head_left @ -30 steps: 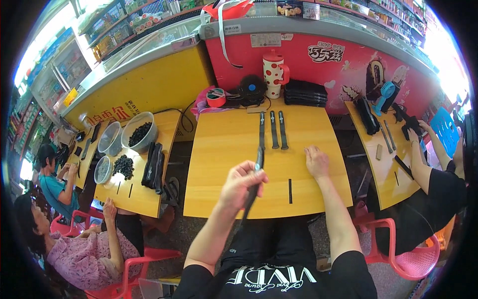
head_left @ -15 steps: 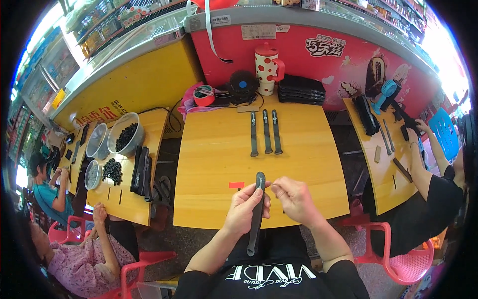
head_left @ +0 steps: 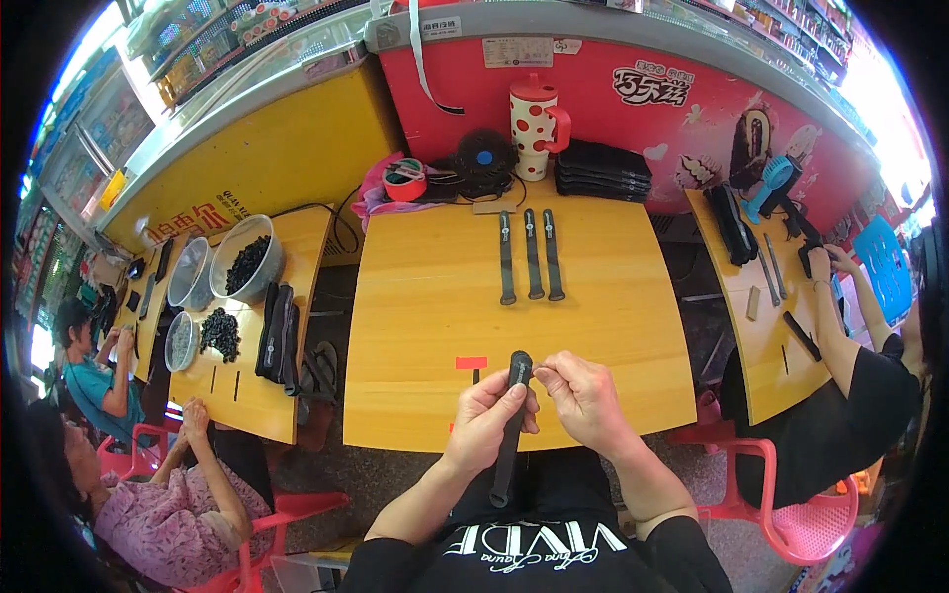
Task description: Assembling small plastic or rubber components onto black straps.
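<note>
My left hand [head_left: 482, 420] is closed around a long black strap [head_left: 507, 460] with a rounded upper end, held over the near edge of the wooden table. The strap's lower end hangs toward my lap. Beside its upper end, my right hand [head_left: 583, 400] is closed in a pinch, thumb against forefinger. Whatever sits in that pinch is too small to make out. Three similar dark straps, a left one [head_left: 506, 262], a middle one [head_left: 533, 262] and a right one [head_left: 553, 262], lie side by side farther up the table.
At the table's back stand a spotted tumbler [head_left: 530, 128], black folded pouches [head_left: 603, 176], a dark round fan [head_left: 485, 156] and a red tape roll [head_left: 403, 180]. Red tape [head_left: 472, 363] marks the tabletop [head_left: 415, 296]. Tubs [head_left: 279, 262] of black pieces stand left. Co-workers sit at both sides.
The upper end of the strap has tipped slightly right and nearer to me. My right hand keeps its pinch beside it. The whole view has shifted a little.
</note>
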`<state>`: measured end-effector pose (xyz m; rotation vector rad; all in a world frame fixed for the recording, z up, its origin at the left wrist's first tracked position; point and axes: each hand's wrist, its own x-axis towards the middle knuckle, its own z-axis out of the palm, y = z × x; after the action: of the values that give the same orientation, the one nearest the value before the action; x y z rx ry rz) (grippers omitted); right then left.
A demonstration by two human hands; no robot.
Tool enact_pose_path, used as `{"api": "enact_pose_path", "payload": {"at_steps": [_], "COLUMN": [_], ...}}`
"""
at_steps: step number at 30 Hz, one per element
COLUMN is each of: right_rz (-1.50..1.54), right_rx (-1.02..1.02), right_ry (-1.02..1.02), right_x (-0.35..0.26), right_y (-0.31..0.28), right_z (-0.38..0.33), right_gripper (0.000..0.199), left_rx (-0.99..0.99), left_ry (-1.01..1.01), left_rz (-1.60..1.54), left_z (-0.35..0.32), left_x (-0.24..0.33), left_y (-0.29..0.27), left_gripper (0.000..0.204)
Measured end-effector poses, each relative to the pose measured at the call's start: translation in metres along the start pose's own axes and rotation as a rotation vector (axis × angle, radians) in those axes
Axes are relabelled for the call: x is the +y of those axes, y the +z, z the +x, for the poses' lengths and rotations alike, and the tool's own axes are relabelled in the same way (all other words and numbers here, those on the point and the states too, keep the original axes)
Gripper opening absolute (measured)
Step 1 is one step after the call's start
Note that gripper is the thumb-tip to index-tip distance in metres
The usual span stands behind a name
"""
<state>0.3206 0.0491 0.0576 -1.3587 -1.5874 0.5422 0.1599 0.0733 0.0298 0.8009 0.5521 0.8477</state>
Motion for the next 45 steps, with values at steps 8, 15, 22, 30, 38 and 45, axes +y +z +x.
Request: {"api": "enact_pose_path", "payload": {"at_steps": [8, 15, 22, 30, 38, 45], "right_rz": [-0.078, -0.179, -0.151, -0.213, -0.155, -0.138], "right_rx": [0.009, -0.017, 0.075, -0.112, -0.096, -0.094], "right_ry": [-0.058, -0.073, -0.114, -0.015, 0.009, 0.016], "right_x": [-0.002, -0.003, -0.006, -0.002, -0.007, -0.004], "right_y": [0.000, -0.002, -0.001, -0.005, -0.003, -0.002], "right_z": [-0.003, -0.006, -0.005, -0.017, -0.014, -0.014], "right_gripper": [0.012, 0.010, 0.007, 0.008, 0.001, 0.000], "left_rx": [0.008, 0.015, 0.003, 0.002, 0.016, 0.014], "left_ry": [0.030, 0.035, 0.004, -0.056, -0.042, -0.036], "left_rz": [0.068, 0.115, 0.043, -0.070, -0.019, -0.033], "left_z": [-0.004, -0.005, -0.004, -0.001, 0.000, 0.000], "left_x": [-0.004, -0.005, -0.004, -0.004, -0.005, -0.006], "left_y": [0.003, 0.003, 0.003, 0.000, -0.001, 0.002], "left_gripper": [0.022, 0.022, 0.023, 0.026, 0.024, 0.024]}}
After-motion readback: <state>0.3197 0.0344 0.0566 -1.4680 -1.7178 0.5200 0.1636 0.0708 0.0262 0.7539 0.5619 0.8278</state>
